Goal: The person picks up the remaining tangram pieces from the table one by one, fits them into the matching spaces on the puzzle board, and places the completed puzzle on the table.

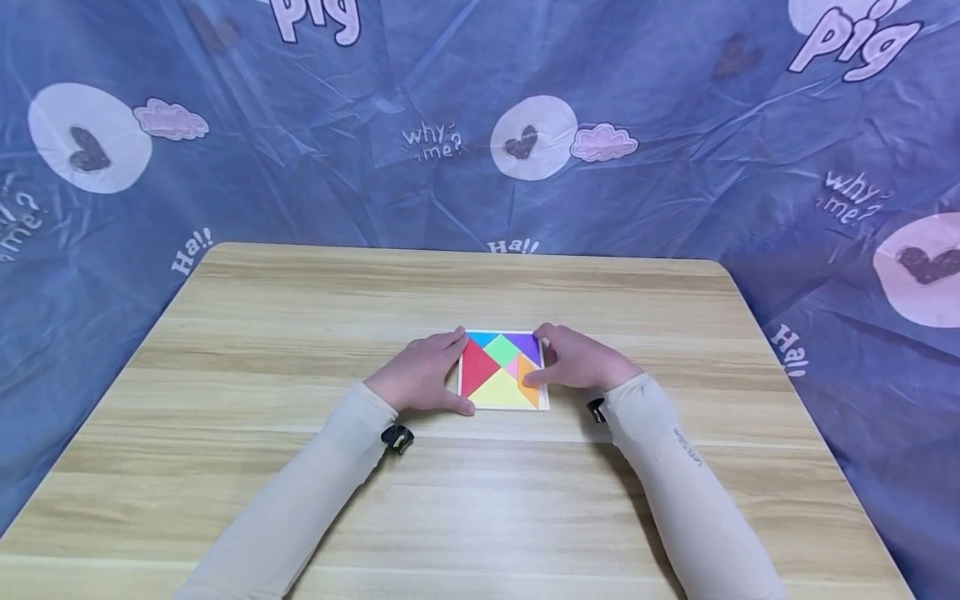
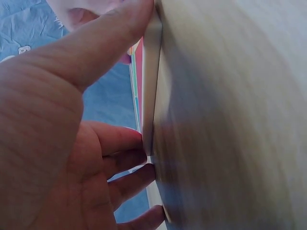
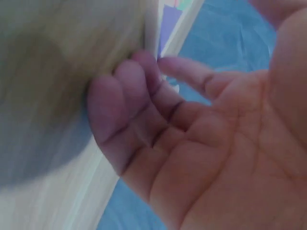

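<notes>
A tangram tray (image 1: pixel 545 407) with a pale rim lies mid-table, filled with flat coloured pieces. My left hand (image 1: pixel 426 372) grips its left side, thumb at the near corner and index finger at the far one. In the left wrist view, thumb and index finger span the tray's edge (image 2: pixel 150 91). My right hand (image 1: pixel 583 357) is at the right side: the thumb presses on the orange parallelogram (image 1: pixel 527 388), while the index finger touches the far corner beside the purple triangle (image 1: pixel 527 344). Its other fingers (image 3: pixel 136 91) rest bent against the table. A red triangle (image 1: pixel 476 367) and yellow triangle (image 1: pixel 498 392) lie alongside.
The wood-grain table (image 1: pixel 480 508) reaches back to a blue printed cloth (image 1: pixel 450 192) that hangs behind it and at both sides. Black wrist straps (image 1: pixel 397 438) sit over the pale sleeves (image 1: pixel 300 508).
</notes>
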Demonstrator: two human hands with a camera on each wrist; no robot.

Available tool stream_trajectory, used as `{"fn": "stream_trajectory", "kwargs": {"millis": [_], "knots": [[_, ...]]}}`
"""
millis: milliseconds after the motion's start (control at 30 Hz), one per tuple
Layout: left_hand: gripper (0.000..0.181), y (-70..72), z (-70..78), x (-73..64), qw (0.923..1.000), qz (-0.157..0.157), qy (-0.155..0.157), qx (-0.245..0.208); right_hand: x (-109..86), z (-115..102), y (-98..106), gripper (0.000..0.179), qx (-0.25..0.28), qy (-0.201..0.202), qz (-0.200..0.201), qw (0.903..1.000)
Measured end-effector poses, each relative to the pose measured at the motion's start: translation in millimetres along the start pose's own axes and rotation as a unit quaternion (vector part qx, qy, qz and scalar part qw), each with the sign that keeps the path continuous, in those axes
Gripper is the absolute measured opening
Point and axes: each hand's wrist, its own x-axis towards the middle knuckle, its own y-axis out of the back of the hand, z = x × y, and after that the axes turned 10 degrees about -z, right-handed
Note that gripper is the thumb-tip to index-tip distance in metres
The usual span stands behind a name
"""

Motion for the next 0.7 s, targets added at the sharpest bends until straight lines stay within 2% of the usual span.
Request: {"fn": "stream_trajectory", "kwargs": {"millis": [167, 300, 500, 600, 700], "knots": [[0.118, -0.5, 0.4, 0.4, 1.0000, -0.003, 0.002, 0.000, 1.2, -1.4, -2.2, 0.076, 0.000, -0.028, 0.000, 0.9996], [0.118, -0.6, -0.3, 1.4, 1.0000, -0.003, 0.004, 0.001, 0.4, 0.2, -0.4, 0.078, 0.001, -0.030, -0.006, 0.9995], [0.118, 0.2, 0.3, 0.7, 1.0000, -0.003, 0.002, 0.000, 0.6, 1.4, 1.2, 0.078, -0.003, -0.022, -0.004, 0.9997], [0.118, 0.5, 0.5, 0.6, 1.0000, -0.004, 0.003, -0.002, 0.4, -0.1, 1.3, 0.075, -0.025, -0.012, 0.011, 0.9996], [0.117, 0.8, 0.5, 1.1, 1.0000, -0.006, 0.004, -0.003, -1.1, -2.0, 2.0, 0.059, -0.056, 0.026, 0.029, 0.9977]]}}
